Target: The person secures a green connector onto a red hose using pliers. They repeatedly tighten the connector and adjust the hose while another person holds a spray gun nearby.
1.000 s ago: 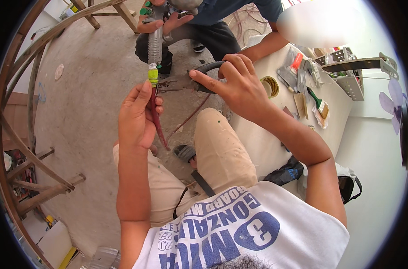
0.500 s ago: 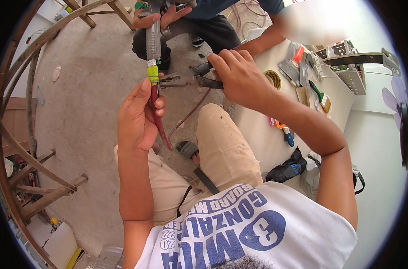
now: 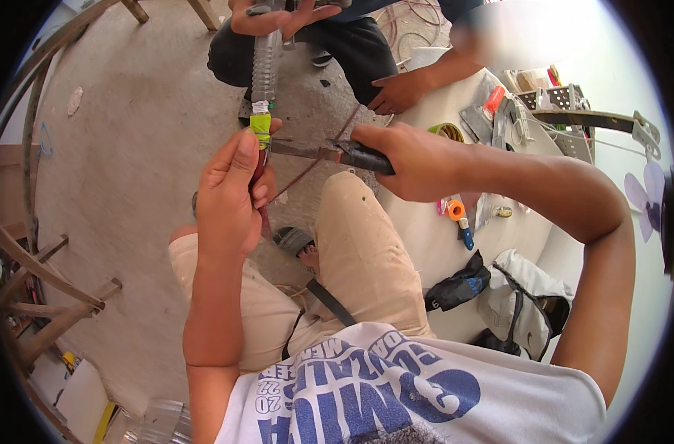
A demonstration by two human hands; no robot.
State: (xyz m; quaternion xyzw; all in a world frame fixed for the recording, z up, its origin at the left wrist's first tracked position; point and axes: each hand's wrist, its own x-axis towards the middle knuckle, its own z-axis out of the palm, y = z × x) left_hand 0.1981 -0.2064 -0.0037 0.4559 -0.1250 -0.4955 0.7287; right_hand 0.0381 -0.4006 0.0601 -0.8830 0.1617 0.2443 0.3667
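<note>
My left hand is closed round a dark red hose, just below a yellow-green taped joint. Above the tape the hose meets a ribbed, see-through grip of a tool. My right hand is wrapped round the black-covered handles of a pair of pliers. The pliers lie nearly level, their jaws pointing left and reaching the hose just under the tape. What the jaws grip there is too small to make out. Another person's hand holds the tool's upper end.
The other person's second hand rests by their dark-trousered knee. On the pale ledge at right lie a tape roll, putty knives, a blue-handled tool and bags. A wooden frame stands at left; a fan is at far right.
The pliers' handles, spread before, are now together in my right hand, which has moved slightly lower and right. The other person's second hand has come into view near their knee.
</note>
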